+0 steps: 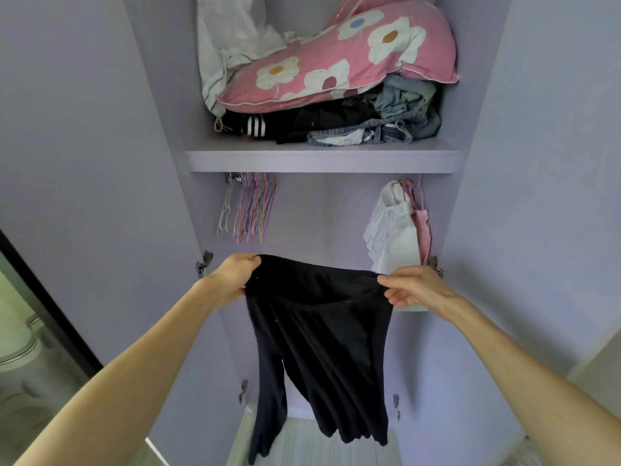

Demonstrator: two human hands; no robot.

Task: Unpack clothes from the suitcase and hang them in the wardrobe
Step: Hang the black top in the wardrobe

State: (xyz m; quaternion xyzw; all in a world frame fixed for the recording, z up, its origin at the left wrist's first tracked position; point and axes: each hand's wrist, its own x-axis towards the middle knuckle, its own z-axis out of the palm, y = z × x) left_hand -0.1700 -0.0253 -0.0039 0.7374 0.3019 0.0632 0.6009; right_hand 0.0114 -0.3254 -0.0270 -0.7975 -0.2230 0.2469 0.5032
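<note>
A black garment [319,338] hangs spread out in front of the open lilac wardrobe [322,161]. My left hand [235,279] grips its top left corner with curled fingers. My right hand [413,285] pinches the top right corner between thumb and fingers. The cloth falls in folds down to the wardrobe's floor level. A bunch of empty coloured hangers [252,208] hangs under the shelf at the left. A white shirt [391,233] and a pink garment [422,227] hang at the right. No suitcase is in view.
On the shelf lie a pink flowered pillow [339,58], a white cloth [232,38] and a heap of dark and denim clothes [336,124]. Both wardrobe doors [77,169] stand open at my sides. A white surface [312,442] lies at the wardrobe's bottom.
</note>
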